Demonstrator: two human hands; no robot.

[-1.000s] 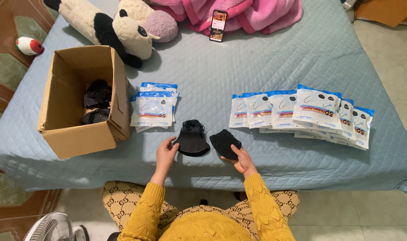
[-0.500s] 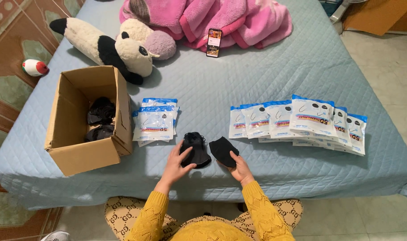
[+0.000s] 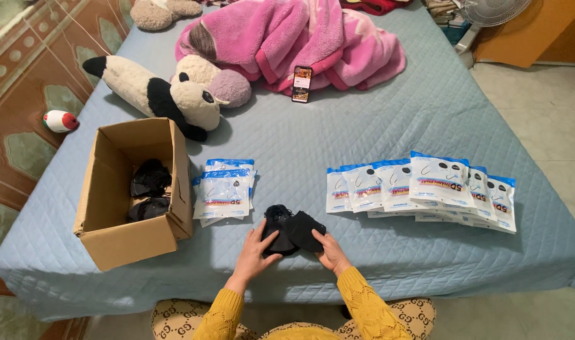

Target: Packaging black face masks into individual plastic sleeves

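Observation:
Two black face masks [image 3: 292,228] lie overlapping on the blue quilted bed [image 3: 338,138] near its front edge. My left hand [image 3: 256,250] rests on the left mask, fingers spread over it. My right hand [image 3: 329,250] grips the right mask's edge. Both arms wear yellow knit sleeves. A small stack of white and blue mask packets [image 3: 224,192] sits just left of the masks. A fanned row of several similar packets [image 3: 426,187] lies to the right.
An open cardboard box [image 3: 114,236] with black masks inside stands at the left. A black and white plush toy [image 3: 167,94], a pink blanket [image 3: 300,38] and a phone [image 3: 302,83] lie farther back. A fan [image 3: 492,9] stands at the top right.
My hands have brought the two black masks together until they overlap. The view has tilted up, showing more of the bed's far side.

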